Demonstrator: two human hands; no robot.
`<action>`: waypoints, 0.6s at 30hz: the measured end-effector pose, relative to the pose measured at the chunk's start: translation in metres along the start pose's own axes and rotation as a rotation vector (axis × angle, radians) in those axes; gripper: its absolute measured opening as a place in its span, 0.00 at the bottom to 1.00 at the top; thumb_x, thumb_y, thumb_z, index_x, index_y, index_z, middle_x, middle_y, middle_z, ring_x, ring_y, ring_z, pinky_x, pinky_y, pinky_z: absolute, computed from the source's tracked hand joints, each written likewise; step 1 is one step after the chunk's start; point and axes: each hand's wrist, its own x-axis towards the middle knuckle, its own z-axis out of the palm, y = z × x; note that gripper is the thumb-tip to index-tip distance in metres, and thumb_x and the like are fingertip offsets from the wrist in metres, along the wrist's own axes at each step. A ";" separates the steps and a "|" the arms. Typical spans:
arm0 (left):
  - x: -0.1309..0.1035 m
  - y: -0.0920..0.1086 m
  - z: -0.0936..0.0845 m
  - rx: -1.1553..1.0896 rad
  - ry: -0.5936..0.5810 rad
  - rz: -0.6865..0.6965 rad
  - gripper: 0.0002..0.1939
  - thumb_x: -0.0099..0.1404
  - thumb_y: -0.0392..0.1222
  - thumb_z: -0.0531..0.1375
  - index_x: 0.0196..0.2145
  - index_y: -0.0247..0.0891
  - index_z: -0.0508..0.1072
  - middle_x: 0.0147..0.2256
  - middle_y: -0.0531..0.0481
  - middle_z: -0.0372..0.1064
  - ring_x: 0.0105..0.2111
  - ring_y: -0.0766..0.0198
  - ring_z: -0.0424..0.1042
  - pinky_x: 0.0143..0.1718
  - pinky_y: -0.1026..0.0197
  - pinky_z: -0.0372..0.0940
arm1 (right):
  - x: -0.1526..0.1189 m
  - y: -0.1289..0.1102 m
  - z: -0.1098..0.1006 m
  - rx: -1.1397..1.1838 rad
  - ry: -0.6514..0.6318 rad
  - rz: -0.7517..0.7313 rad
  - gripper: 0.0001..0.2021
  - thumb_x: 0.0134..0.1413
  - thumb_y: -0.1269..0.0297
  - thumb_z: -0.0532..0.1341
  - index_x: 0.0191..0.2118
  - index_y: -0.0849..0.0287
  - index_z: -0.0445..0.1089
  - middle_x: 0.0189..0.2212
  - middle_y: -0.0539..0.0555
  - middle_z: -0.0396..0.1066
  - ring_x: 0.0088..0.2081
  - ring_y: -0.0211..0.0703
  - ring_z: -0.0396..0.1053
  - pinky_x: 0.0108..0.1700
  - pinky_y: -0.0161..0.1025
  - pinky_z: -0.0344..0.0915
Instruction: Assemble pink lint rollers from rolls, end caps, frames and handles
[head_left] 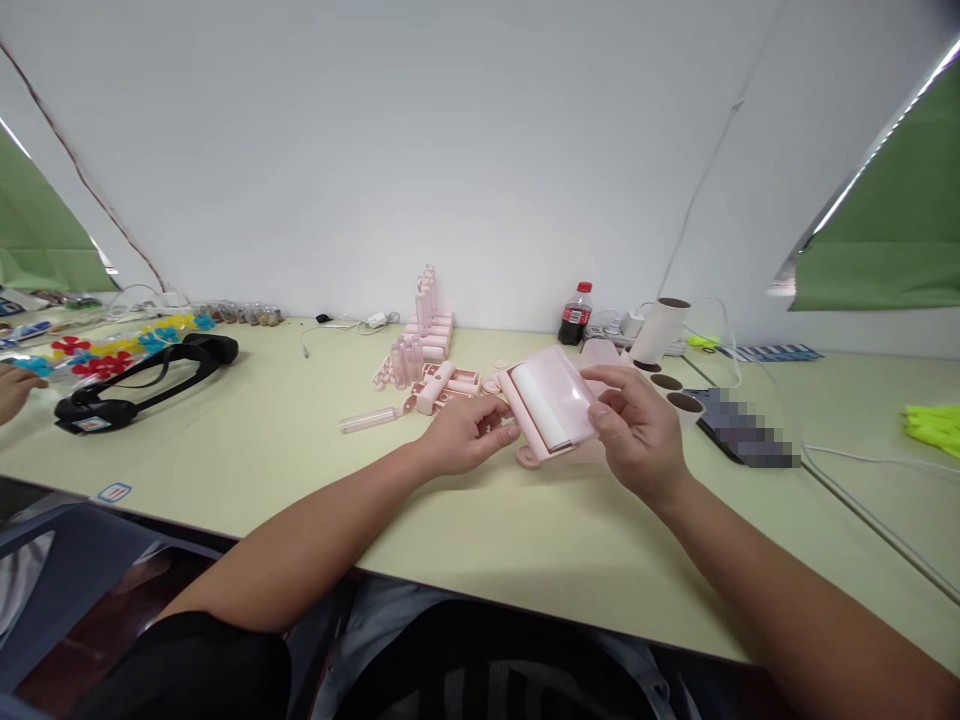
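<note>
A pale pink lint roller (551,400) with a white sticky roll and a see-through pink cover is held tilted above the table. My right hand (641,435) grips its right side between thumb and fingers. At its left edge, my left hand (469,432) has its fingers curled with thumb and forefinger on the casing; the exact contact is partly hidden. Beneath it lies a round pink cap (528,457). More pink roller casings (454,385) lie just beyond my left hand, near a clear pink handle tube (371,418).
Several assembled pink rollers (429,325) stand against the wall. A cola bottle (576,315), white cardboard-core rolls (660,332) and a phone (739,435) are at the right. A black headset (142,385) lies at the left, near another person's hand (16,390) and coloured flowers (101,362).
</note>
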 end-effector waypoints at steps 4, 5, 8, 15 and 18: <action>0.000 0.000 0.000 0.006 -0.018 -0.019 0.15 0.66 0.52 0.58 0.37 0.36 0.71 0.23 0.55 0.60 0.24 0.68 0.60 0.26 0.65 0.54 | -0.001 0.002 0.001 -0.008 -0.017 -0.053 0.13 0.59 0.62 0.58 0.48 0.56 0.69 0.46 0.57 0.69 0.26 0.37 0.64 0.29 0.40 0.64; 0.000 0.001 0.000 0.009 -0.024 -0.026 0.15 0.66 0.52 0.58 0.37 0.36 0.71 0.23 0.55 0.60 0.24 0.69 0.59 0.26 0.65 0.54 | -0.001 0.003 0.002 -0.003 -0.019 -0.056 0.13 0.59 0.62 0.58 0.48 0.56 0.70 0.46 0.57 0.69 0.26 0.37 0.64 0.29 0.40 0.64; 0.000 0.001 0.000 0.012 -0.035 -0.040 0.15 0.66 0.52 0.57 0.36 0.35 0.71 0.23 0.56 0.60 0.24 0.69 0.59 0.27 0.65 0.54 | -0.001 0.006 0.002 0.012 -0.022 -0.053 0.13 0.59 0.62 0.58 0.49 0.56 0.70 0.46 0.57 0.69 0.25 0.36 0.63 0.28 0.40 0.64; 0.000 -0.001 0.000 -0.004 -0.038 -0.025 0.15 0.66 0.51 0.58 0.37 0.34 0.72 0.23 0.55 0.61 0.24 0.69 0.60 0.27 0.65 0.54 | 0.000 0.008 0.002 0.034 -0.056 -0.027 0.14 0.59 0.63 0.58 0.50 0.56 0.70 0.47 0.57 0.68 0.26 0.36 0.63 0.28 0.39 0.64; 0.000 -0.001 0.001 -0.001 -0.049 -0.031 0.16 0.66 0.51 0.58 0.38 0.34 0.73 0.24 0.55 0.62 0.24 0.69 0.60 0.27 0.65 0.54 | -0.001 0.006 0.003 0.038 -0.069 -0.044 0.14 0.59 0.63 0.59 0.50 0.56 0.71 0.47 0.57 0.68 0.27 0.37 0.64 0.28 0.39 0.65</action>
